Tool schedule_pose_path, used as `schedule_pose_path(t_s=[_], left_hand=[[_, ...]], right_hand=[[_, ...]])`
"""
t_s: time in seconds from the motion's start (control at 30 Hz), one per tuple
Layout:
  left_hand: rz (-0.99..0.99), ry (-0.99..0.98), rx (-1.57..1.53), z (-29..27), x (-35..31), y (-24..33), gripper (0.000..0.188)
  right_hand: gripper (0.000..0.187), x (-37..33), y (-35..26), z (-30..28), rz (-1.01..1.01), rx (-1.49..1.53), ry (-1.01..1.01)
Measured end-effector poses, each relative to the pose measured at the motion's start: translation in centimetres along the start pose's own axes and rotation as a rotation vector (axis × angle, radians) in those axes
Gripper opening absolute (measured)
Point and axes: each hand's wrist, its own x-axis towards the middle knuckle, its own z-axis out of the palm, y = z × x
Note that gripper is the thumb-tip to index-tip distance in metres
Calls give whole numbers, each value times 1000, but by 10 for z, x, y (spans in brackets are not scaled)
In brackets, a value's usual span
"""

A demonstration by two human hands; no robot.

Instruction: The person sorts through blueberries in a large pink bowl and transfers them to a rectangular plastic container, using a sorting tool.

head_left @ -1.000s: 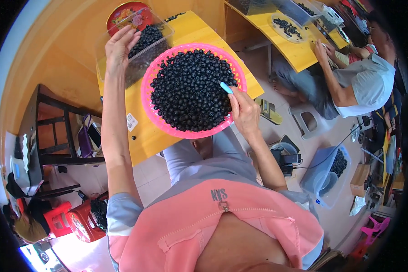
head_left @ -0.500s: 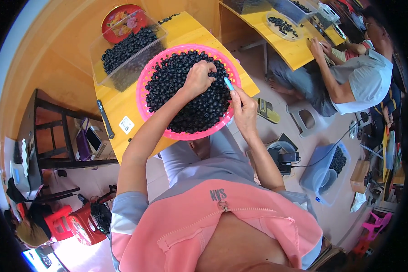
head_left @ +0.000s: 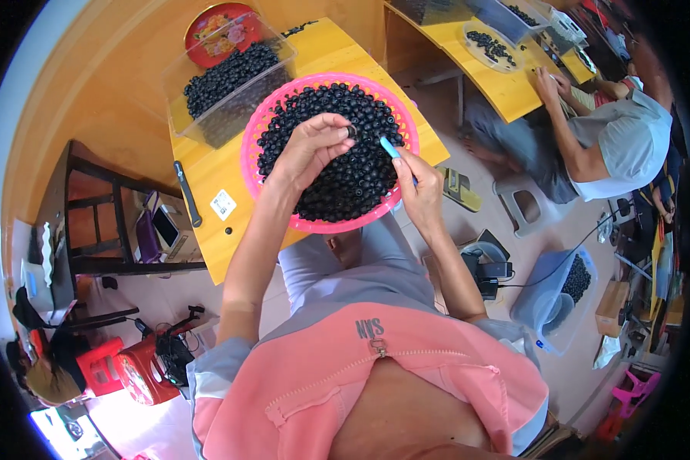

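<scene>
A pink plastic basket (head_left: 251, 157) full of small black round beads (head_left: 337, 184) sits at the table's near edge, over my lap. Above the beads, my left hand (head_left: 314, 146) pinches one dark bead (head_left: 352, 132) between thumb and fingertips. My right hand (head_left: 420, 184), at the basket's right rim, is closed round a slim light-blue pen-like tool (head_left: 389, 146). The tool's tip points up and left, a short way from the pinched bead.
A clear plastic bin (head_left: 199, 126) of the same beads stands left of the basket, by a red floral tray (head_left: 221, 34). On the yellow table (head_left: 199, 249) lie a black-handled tool (head_left: 186, 193) and a white label (head_left: 222, 204). A person (head_left: 617, 138) works at another table on the right.
My left hand has drawn back left from the beads and turned, with a bead now showing at its fingertips. The right hand keeps its hold on the blue tool. The whole view has shifted slightly.
</scene>
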Motion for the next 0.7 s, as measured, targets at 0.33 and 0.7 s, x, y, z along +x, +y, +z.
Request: schedule_pose_path(t_s=[0.33, 0.7], left_hand=[[81, -8, -248, 2, -37, -19, 14], [84, 12, -192, 5, -42, -19, 13]], right_hand=[[20, -6, -32, 7, -207, -111, -144], [24, -7, -33, 7, -245, -122, -155]])
